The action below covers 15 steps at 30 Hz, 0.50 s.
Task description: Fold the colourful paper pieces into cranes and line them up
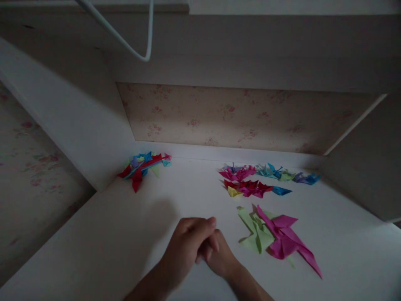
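My left hand [184, 246] and my right hand [219, 255] rest clasped together on the white desk [109, 234], the left fingers curled over the right. Nothing shows inside them. Just right of my hands lie a folded green paper piece [255, 236] and a folded pink paper piece [286, 242], overlapping. Further back is a cluster of folded origami shapes [250, 184] in pink, red, yellow and blue. Another heap of origami shapes [144, 165] in red and blue sits at the back left, against the side panel.
A floral-patterned back wall [238, 117] closes the desk alcove, with white panels on the left [69, 117] and a shelf above. A white cable [138, 42] loops down at the top. The scene is dim.
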### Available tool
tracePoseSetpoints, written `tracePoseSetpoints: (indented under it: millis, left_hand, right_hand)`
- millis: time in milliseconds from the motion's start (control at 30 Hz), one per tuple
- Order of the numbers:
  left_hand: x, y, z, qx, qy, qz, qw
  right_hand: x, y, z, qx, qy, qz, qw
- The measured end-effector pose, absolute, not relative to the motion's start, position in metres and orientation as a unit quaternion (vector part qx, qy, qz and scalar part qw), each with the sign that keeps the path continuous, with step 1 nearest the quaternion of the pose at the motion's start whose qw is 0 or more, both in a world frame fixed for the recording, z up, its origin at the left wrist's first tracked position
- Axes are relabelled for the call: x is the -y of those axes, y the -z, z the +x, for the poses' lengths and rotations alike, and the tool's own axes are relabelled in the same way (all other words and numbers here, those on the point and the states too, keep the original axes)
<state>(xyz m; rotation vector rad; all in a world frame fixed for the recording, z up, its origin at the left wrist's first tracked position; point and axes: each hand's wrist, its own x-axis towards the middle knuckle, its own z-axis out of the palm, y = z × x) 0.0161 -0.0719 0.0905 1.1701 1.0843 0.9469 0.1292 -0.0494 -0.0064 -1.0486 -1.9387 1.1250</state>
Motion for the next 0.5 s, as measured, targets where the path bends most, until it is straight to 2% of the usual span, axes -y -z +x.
tracePoseSetpoints:
  millis: [100, 233, 500]
  left_hand:
    - [0.039, -0.054, 0.012, -0.504, -0.415, 0.49, 0.578]
    - [0.016, -0.008, 0.002, -0.553, -0.408, 0.517, 0.51]
    - [0.016, 0.008, -0.002, -0.547, -0.373, 0.56, 0.497]
  right_hand:
    - [0.048, 0.01, 0.128, 0.732, -0.42, -0.416, 0.339]
    - [0.048, 0.012, 0.126, 0.736, -0.407, -0.441, 0.314]
    - [0.049, 0.011, 0.125, 0.734, -0.42, -0.438, 0.306]
